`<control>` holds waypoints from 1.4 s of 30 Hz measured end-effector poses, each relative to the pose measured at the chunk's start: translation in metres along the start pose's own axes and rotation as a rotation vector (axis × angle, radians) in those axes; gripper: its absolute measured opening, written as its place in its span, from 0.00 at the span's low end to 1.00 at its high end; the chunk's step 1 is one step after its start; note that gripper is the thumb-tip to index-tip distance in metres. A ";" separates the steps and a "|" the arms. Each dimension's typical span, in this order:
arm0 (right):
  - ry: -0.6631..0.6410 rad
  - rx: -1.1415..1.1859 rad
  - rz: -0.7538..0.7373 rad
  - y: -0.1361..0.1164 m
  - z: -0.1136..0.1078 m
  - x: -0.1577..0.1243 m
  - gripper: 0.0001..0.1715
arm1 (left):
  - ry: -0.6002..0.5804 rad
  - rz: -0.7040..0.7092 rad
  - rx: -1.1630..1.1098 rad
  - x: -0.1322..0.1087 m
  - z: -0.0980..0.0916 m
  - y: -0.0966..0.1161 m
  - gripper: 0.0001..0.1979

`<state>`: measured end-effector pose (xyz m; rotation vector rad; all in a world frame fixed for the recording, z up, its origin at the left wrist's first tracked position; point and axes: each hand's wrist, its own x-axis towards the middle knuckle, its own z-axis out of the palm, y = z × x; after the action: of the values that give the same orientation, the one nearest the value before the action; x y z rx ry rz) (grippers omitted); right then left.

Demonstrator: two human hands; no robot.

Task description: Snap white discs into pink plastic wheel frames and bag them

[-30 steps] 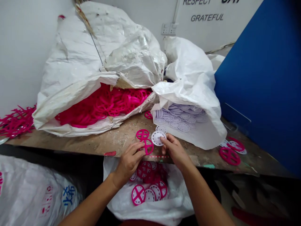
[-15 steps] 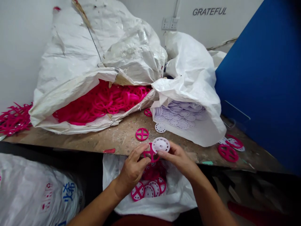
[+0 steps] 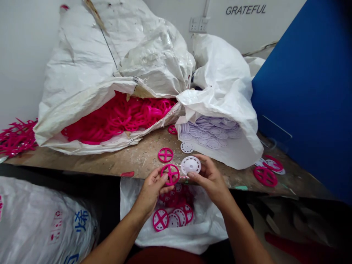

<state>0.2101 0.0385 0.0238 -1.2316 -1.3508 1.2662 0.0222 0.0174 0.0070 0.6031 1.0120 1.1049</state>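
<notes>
My left hand point(image 3: 150, 190) pinches a pink spoked wheel point(image 3: 170, 174) by its lower rim, held just above the table's front edge. My right hand point(image 3: 210, 178) grips a white perforated disc point(image 3: 190, 165) close beside the wheel, the two parts side by side and nearly touching. Another pink wheel point(image 3: 165, 154) and a loose white disc point(image 3: 187, 147) lie on the worn wooden table point(image 3: 132, 161) just beyond my hands. Below my hands an open white bag point(image 3: 198, 234) holds several joined pink-and-white wheels point(image 3: 170, 218).
A large white sack point(image 3: 90, 84) spills pink wheels at the back left. A smaller white bag point(image 3: 228, 110) of white discs sits to the right. More pink wheels point(image 3: 265, 176) lie at the right, pink sprues point(image 3: 16, 139) at far left. A blue panel point(image 3: 305, 91) stands at the right.
Both hands lifted their parts off the table and drew them back to the front edge. The pink wheel is now turned face-on beside the white disc.
</notes>
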 end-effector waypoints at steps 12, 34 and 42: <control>-0.027 -0.541 -0.303 0.020 0.030 -0.009 0.22 | -0.097 0.146 0.239 -0.003 0.004 -0.016 0.21; -0.274 -0.347 -0.142 0.003 0.014 -0.016 0.19 | -0.160 0.044 0.440 -0.023 -0.006 -0.014 0.20; 0.174 -0.828 -0.252 0.006 -0.020 0.075 0.17 | 0.080 0.757 1.188 0.028 -0.027 0.038 0.12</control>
<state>0.2219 0.1151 0.0175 -1.5930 -1.9025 0.3898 -0.0152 0.0554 0.0158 2.0292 1.5344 1.0666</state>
